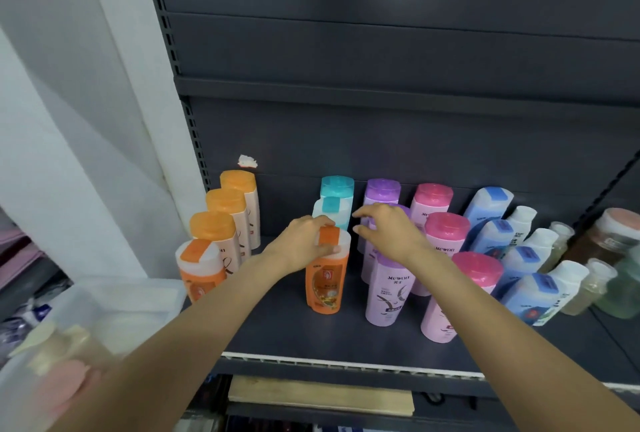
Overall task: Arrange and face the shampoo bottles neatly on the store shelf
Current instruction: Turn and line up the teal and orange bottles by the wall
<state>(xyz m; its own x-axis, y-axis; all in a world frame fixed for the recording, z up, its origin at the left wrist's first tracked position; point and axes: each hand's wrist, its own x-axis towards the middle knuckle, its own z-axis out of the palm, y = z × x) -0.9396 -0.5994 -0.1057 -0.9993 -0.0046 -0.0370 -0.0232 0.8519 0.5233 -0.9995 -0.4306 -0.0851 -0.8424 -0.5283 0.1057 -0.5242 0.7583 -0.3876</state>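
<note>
On the dark shelf (311, 338) stand rows of shampoo bottles. My left hand (304, 241) grips the white cap of an orange bottle (325, 282) standing upright in the middle, in front of a teal-capped bottle (334, 204). My right hand (388, 230) hovers with spread, relaxed fingers over the purple bottles (389, 289), hiding the middle one's cap. At the left a column of orange-capped bottles (221, 223) ends in another orange bottle (199, 270). Pink bottles (446, 234) and blue bottles (526, 258) line up to the right.
Small clear and greenish bottles (588, 286) and jars (620, 234) sit at the far right. A clear plastic bin (114, 310) with pump bottles is at the lower left. A white pillar (114, 120) flanks the shelf's left upright. A wooden board (322, 395) lies below the shelf edge.
</note>
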